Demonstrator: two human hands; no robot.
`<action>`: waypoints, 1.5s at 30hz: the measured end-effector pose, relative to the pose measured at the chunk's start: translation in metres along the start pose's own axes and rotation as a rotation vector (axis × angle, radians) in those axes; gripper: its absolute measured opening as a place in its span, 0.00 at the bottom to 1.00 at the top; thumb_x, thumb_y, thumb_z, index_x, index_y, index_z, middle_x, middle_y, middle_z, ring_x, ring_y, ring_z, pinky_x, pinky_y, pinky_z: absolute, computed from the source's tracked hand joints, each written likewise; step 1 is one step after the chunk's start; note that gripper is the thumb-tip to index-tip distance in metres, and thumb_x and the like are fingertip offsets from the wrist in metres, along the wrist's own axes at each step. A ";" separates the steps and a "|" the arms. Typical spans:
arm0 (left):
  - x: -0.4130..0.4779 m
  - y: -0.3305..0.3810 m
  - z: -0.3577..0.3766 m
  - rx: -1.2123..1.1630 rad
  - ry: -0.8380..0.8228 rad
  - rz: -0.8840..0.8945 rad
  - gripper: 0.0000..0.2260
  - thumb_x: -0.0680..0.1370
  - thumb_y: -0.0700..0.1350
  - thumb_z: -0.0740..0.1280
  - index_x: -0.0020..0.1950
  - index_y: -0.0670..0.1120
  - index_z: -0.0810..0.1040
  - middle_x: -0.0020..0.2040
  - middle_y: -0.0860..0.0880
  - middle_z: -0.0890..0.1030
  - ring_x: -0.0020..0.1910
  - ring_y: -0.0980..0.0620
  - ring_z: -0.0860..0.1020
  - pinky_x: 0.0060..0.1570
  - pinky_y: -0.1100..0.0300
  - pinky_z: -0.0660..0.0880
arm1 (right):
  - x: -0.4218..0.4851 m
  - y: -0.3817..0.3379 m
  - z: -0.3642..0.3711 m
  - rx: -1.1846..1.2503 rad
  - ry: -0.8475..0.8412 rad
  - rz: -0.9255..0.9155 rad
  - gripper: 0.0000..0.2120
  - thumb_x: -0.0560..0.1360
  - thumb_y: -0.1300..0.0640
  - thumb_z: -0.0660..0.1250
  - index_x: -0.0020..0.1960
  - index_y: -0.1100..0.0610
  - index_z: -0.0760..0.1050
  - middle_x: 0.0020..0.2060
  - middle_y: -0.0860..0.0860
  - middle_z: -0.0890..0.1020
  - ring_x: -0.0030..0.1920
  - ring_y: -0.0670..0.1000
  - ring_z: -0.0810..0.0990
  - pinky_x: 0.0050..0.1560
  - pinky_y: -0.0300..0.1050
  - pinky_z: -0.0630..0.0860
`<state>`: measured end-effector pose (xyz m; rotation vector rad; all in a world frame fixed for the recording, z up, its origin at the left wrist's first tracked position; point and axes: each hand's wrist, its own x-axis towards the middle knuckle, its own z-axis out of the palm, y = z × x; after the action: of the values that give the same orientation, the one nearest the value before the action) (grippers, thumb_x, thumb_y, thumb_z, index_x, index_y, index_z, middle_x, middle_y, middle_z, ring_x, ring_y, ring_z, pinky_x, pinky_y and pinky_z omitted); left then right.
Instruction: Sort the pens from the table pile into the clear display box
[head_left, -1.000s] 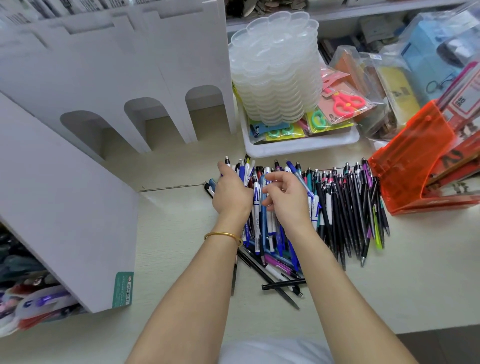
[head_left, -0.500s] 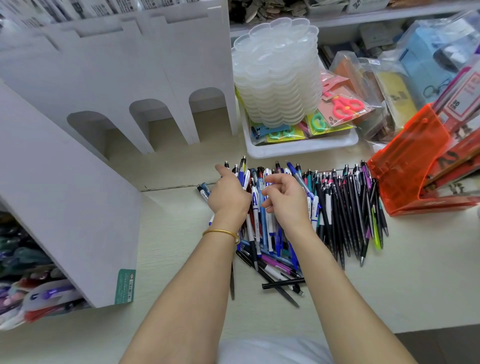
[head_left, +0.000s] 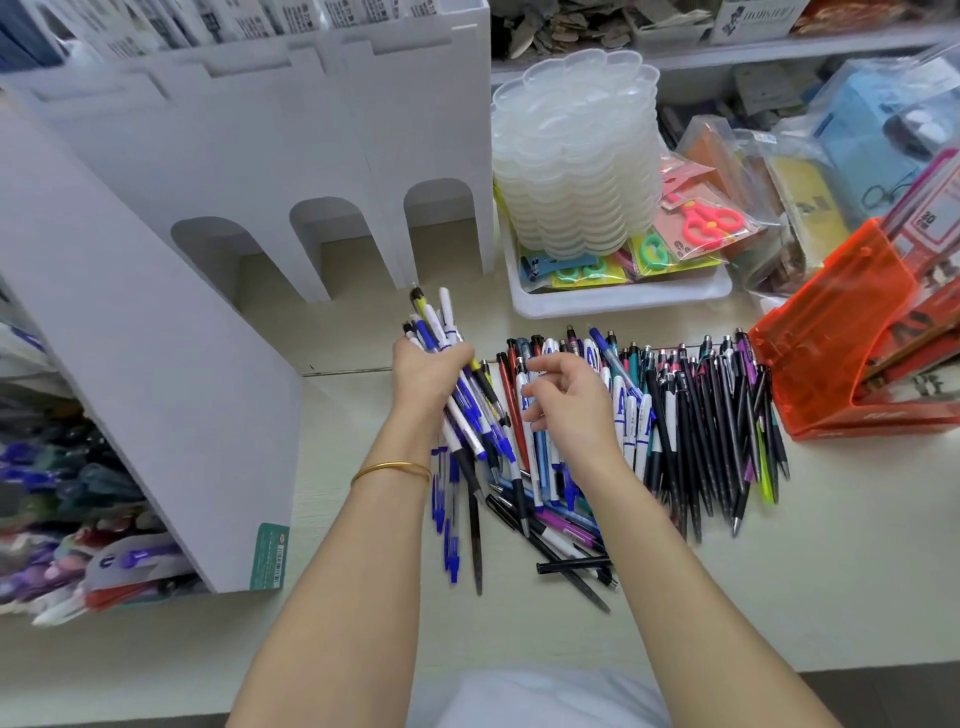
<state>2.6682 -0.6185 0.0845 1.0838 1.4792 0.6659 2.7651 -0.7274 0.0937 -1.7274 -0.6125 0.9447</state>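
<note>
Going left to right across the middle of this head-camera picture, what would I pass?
A white slanted panel → left hand gripping a bundle of pens → right hand → row of dark pens lying on the table → orange box.

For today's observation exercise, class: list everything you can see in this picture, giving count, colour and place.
Pen pile: many, mostly black, blue and white, middle of the table.
Pen bunch: several, blue and white, held above the pile's left side.
Card stand: one, white, arched openings, back left.
Clear trays: one stack, in the tub, back centre.
Tub: one, white, behind the pile.
Scissors packs: a few, pink and green, in and beside the tub.
Orange box: one, translucent, right edge.
Table: one, cream.
Bangle: one, gold, left wrist.
Left hand: fingers curled round the bunch.
Right hand: fingers loosely curled, empty, over the pile.
</note>
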 end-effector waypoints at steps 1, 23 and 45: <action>0.001 0.002 -0.005 -0.066 0.003 -0.007 0.14 0.70 0.36 0.70 0.55 0.38 0.75 0.40 0.43 0.80 0.34 0.49 0.81 0.35 0.58 0.79 | -0.002 -0.001 0.003 0.000 -0.018 -0.001 0.13 0.77 0.67 0.57 0.51 0.51 0.73 0.41 0.54 0.78 0.34 0.46 0.77 0.37 0.41 0.78; -0.004 0.029 -0.070 -0.520 -0.226 -0.149 0.08 0.77 0.36 0.65 0.37 0.40 0.73 0.24 0.47 0.75 0.22 0.51 0.76 0.25 0.59 0.77 | -0.037 -0.002 0.078 -0.262 -0.274 -0.008 0.05 0.74 0.65 0.67 0.47 0.66 0.75 0.41 0.63 0.79 0.43 0.62 0.77 0.51 0.58 0.75; -0.032 0.008 -0.085 -0.371 -0.180 0.023 0.16 0.74 0.32 0.65 0.61 0.36 0.70 0.39 0.42 0.77 0.29 0.51 0.80 0.31 0.59 0.78 | -0.046 -0.025 0.100 0.289 -0.235 0.137 0.12 0.83 0.50 0.55 0.53 0.48 0.77 0.47 0.55 0.84 0.47 0.55 0.84 0.45 0.53 0.82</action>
<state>2.5871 -0.6304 0.1235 0.8493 1.1349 0.8007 2.6577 -0.7007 0.1144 -1.4251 -0.4838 1.2797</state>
